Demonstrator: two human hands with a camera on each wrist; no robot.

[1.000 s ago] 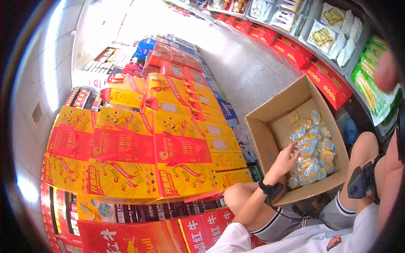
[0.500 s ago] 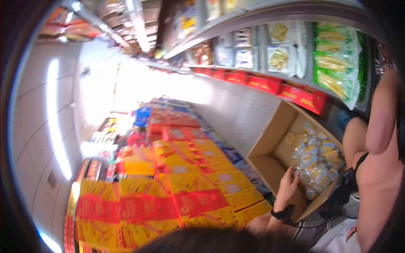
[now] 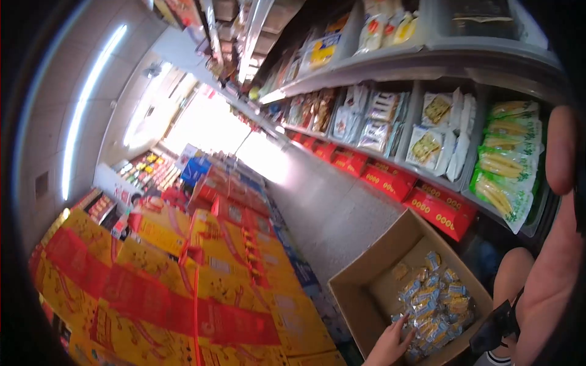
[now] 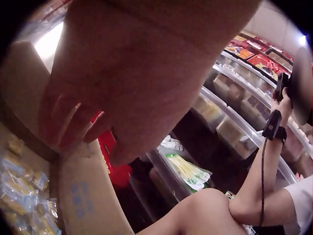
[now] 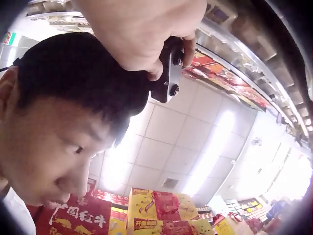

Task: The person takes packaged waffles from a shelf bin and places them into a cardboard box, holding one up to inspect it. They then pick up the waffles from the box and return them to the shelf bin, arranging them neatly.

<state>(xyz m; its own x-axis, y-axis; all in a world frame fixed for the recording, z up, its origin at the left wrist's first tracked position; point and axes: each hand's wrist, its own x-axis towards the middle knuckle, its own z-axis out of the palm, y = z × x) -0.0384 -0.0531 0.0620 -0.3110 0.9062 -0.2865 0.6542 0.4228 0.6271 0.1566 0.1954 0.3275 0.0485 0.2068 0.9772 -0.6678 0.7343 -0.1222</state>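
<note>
My left hand reaches into an open cardboard box, its fingers extended at the edge of a heap of small clear-wrapped snacks with blue and yellow showing. Seen from the left wrist, the same hand hangs loosely with nothing in its grasp, and the wrapped snacks lie below left. Up at the head, my right hand grips the black head camera between thumb and fingers. Only part of that right hand shows at the head view's right edge.
Shelf bins along the right hold bagged corn and packaged crackers. Red boxes line the shelf's foot. Yellow and red cartons are stacked on the left, with a grey aisle floor between.
The head view has swung up and tilted, bringing more shelves into sight and shifting the box lower. My left hand stays by the wrapped snacks; my right hand remains at the view's right edge.
</note>
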